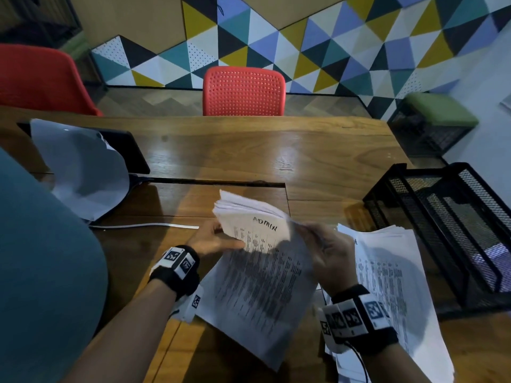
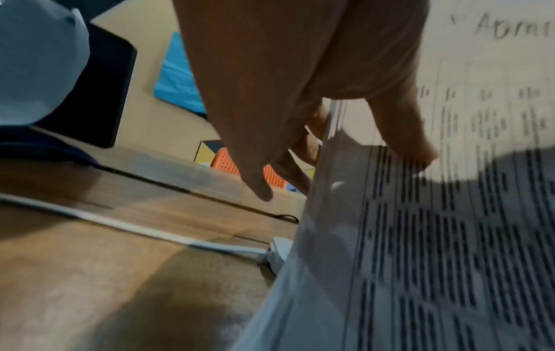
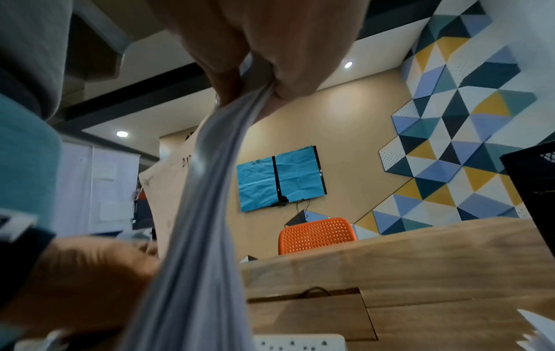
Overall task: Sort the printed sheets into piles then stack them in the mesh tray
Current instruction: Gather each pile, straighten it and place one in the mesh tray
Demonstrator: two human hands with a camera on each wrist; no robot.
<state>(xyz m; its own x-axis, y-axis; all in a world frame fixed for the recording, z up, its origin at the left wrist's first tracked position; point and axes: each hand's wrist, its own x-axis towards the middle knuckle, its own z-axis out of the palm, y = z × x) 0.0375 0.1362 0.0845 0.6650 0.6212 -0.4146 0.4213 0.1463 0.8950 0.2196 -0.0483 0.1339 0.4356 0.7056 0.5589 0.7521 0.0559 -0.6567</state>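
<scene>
A stack of printed sheets (image 1: 260,275), the top one hand-marked "ADMIN", is lifted off the wooden table at its far end. My left hand (image 1: 218,239) holds its left edge, thumb on top of the sheets (image 2: 450,213). My right hand (image 1: 323,252) pinches the right edge of the stack (image 3: 210,190) between thumb and fingers. A second pile of printed sheets (image 1: 387,286) lies on the table to the right, partly under my right wrist. The black mesh tray (image 1: 453,225) stands at the right edge of the table.
A black tablet (image 1: 124,150) with a pale curled sheet (image 1: 83,170) over it sits at far left. A white cable (image 1: 143,225) runs along the table to a power strip (image 3: 300,342). Red chairs (image 1: 243,91) stand behind the table.
</scene>
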